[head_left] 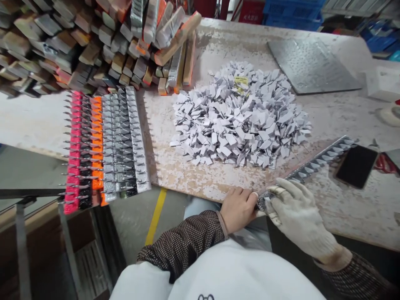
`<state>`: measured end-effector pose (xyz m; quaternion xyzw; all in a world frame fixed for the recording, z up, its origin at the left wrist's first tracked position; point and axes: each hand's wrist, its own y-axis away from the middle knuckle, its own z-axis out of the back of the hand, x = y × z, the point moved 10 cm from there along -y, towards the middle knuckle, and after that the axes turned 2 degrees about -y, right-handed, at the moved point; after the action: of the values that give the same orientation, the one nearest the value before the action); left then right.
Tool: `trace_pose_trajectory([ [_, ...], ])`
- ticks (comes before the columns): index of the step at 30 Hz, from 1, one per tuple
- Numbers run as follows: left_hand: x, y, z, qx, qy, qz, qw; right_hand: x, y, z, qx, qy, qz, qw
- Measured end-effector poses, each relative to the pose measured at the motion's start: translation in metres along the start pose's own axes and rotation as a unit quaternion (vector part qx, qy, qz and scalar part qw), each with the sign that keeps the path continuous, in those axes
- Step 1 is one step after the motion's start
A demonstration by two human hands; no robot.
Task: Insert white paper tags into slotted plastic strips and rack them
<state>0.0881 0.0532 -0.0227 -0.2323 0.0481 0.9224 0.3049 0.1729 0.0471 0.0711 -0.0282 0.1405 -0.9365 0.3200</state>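
Observation:
My left hand (239, 209) is bare and curled against the near end of a long bar of silver, scale-patterned pointed pieces (312, 173). My right hand (296, 212), in a white knit glove, grips the same end beside it. The bar slants away to the right over the speckled workbench (350, 212), and my fingers hide its near end. Beyond it lies a big heap of small white-grey paper tags (240, 118). A black phone (356, 166) rests to the right of the bar's far end.
Racks of pink, orange and silver pointed pieces (106, 146) lie at the bench's left, with stacked bars (93, 46) behind them. A perforated metal sheet (312, 66) lies far right. Below the bench edge runs a yellow floor line (155, 216).

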Motion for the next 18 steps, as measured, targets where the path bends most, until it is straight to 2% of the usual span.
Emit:
trace_pose_trajectory([
  [4,-0.001,0.000,-0.001,-0.006,0.007,-0.022,1.000,-0.005,-0.005,-0.012,0.029,-0.041,0.024,0.998],
  [10,-0.001,0.003,0.002,-0.018,0.011,-0.031,0.999,-0.012,0.000,-0.024,0.018,-0.066,-0.010,0.998],
  [14,0.001,0.001,0.002,-0.015,0.019,-0.010,1.000,-0.013,0.004,-0.016,-0.002,-0.074,-0.051,0.996],
  [18,-0.008,-0.015,0.003,-0.013,0.017,0.016,1.000,-0.020,0.020,0.004,-0.073,-0.063,-0.068,0.993],
])
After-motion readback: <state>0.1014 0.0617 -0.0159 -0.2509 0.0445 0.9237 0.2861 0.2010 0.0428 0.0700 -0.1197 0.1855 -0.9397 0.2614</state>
